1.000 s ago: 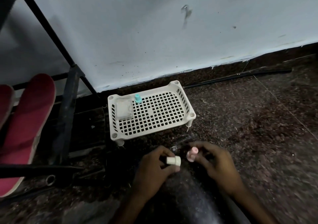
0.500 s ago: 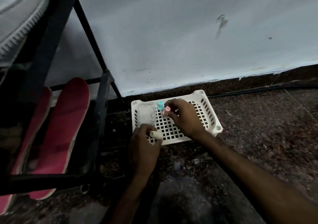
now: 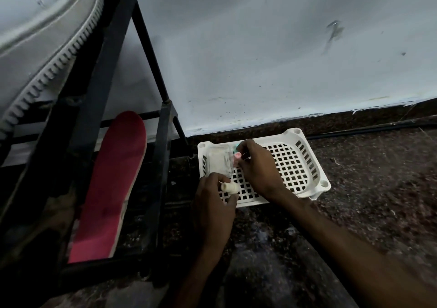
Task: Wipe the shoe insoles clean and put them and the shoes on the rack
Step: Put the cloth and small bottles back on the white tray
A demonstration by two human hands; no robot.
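Head view puts the white perforated plastic basket (image 3: 315, 163) on the speckled dark floor (image 3: 354, 201), and we take every place from it. A second ago both hands were on the floor in front of the basket, close to us. Now they are at the basket itself.

Our right hand (image 3: 259, 169) has reached over the grid to the basket's rear left corner. Its fingertips are curled and pinching a small pink piece (image 3: 237, 155), just beside a teal-capped item (image 3: 236, 146) and a clear plastic box (image 3: 217, 163) that lie in that corner. Our left hand (image 3: 212, 209) is at the basket's front left edge, thumb and fingers clenched on a small cream cylindrical piece (image 3: 229, 187). We cannot tell what these two pieces are. They may be a cap and a small bottle.

Left of the basket stands the black metal rack (image 3: 163, 165). One long red insole (image 3: 113, 184) leans upright on its low shelf, well apart from both hands. Further up and left of the basket, a white shoe (image 3: 42, 47) with a ribbed sole sits on a higher shelf.

We judge that insole and shoe are already on the rack, and that the reach into the basket means the small supplies are being put away. That would be tidying at the end of the task, not wiping. Neither piece has been let go yet.
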